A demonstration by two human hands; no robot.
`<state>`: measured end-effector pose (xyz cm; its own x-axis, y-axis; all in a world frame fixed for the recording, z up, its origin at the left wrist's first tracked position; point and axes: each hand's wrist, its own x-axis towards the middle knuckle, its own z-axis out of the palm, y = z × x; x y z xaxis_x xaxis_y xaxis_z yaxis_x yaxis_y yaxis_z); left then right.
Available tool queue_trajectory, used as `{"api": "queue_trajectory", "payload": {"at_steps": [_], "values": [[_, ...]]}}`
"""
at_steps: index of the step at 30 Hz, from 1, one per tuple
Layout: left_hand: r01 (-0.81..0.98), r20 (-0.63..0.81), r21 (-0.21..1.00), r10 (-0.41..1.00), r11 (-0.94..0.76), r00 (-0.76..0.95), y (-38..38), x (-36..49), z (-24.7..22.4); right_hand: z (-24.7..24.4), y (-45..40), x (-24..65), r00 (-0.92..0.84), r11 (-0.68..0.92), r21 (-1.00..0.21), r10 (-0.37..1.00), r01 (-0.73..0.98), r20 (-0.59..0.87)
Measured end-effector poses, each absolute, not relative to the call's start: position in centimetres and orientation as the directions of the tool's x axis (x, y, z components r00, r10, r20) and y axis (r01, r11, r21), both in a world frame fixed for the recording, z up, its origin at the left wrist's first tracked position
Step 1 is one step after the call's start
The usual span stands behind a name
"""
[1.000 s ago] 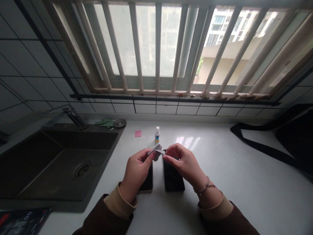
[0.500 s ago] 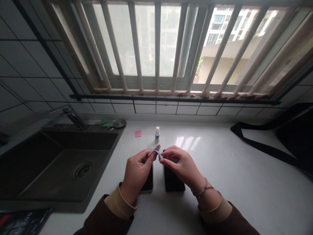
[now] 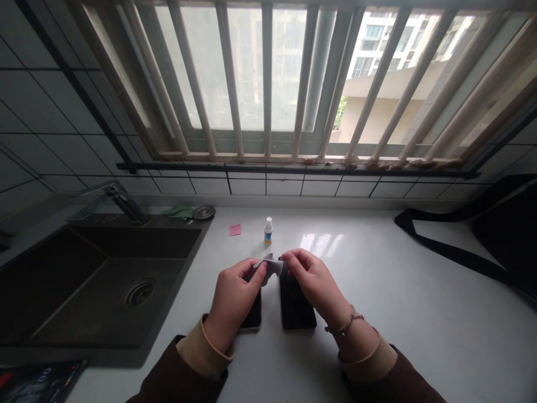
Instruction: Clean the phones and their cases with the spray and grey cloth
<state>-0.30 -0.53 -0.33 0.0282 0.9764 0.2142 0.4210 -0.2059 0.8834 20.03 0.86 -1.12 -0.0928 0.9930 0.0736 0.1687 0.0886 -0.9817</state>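
A small grey cloth (image 3: 272,267) is folded over between my two hands, above the counter. My left hand (image 3: 235,294) pinches its left side between thumb and fingers. At the cloth's right end, the fingertips of my right hand (image 3: 310,280) are pinched together on its edge. Below the hands lie two flat black devices that look like phones: the right phone (image 3: 297,305) shows most of its dark face, while the left phone (image 3: 253,316) is largely covered by my left hand. Just beyond the cloth stands a small white-capped bottle (image 3: 268,232) with a blue and yellow label.
A pink sticky note (image 3: 235,229) lies left of the bottle. To the left is a dark sink (image 3: 168,313) with a faucet (image 3: 126,201), a green cloth (image 3: 178,211) and a metal drain cover (image 3: 204,212). A black bag with a strap (image 3: 453,252) rests at the right.
The grey cloth has been spread wider and lies flatter between the hands. My right hand's fingers have shifted slightly right and closed together; my left hand has kept its hold.
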Motion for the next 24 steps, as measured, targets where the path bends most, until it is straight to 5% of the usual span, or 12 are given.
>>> {"api": "queue_trajectory", "payload": {"at_steps": [7,14,19,24], "values": [[0.358,0.102,0.926,0.992,-0.12,0.071,-0.1,-0.3,-0.9,-1.5,0.7,19.8,-0.182,0.108,-0.958,0.982,0.265,0.06],[0.191,0.024,0.979,0.973,-0.069,0.228,-0.1,-0.1,-0.5,-2.0,1.2,20.0,-0.176,-0.078,-0.992,0.983,-0.099,-0.059],[0.075,-0.018,0.997,0.959,-0.004,0.281,0.0,0.0,-0.3,-1.2,0.8,20.0,-0.399,-0.242,-0.943,0.907,-0.229,-0.136],[0.064,0.006,0.998,0.984,-0.018,0.18,0.2,0.1,-0.8,-0.9,0.9,20.1,-0.27,-0.109,-0.975,0.961,-0.195,-0.053]]}}
